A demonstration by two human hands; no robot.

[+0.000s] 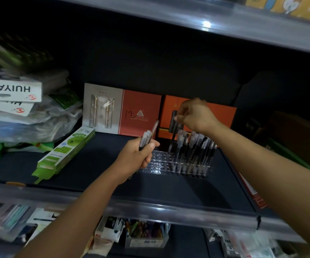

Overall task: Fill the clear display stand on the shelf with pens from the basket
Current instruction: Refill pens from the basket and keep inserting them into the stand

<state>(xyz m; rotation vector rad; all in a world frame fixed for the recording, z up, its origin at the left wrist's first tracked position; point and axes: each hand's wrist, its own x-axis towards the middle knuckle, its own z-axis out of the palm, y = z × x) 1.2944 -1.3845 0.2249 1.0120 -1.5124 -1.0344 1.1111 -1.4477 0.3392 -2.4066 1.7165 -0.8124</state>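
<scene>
— How's the light?
— Dim. The shelf recess behind the fingers of the right hand is almost black; one small white glare spot sits on the upper shelf edge above them.
— Sharpness?
— Soft overall. The packets far left of the fingers are smeared with motion blur, and shelf lines bow at the edges.

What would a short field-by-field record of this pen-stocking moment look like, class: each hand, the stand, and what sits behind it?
left hand: grips a bundle of pens, caps upward
right hand: pinches one dark pen above the stand
clear display stand: on the dark shelf; right part holds upright pens, left holes bare
behind stand: two orange boxes
left of stand: green packs
</scene>
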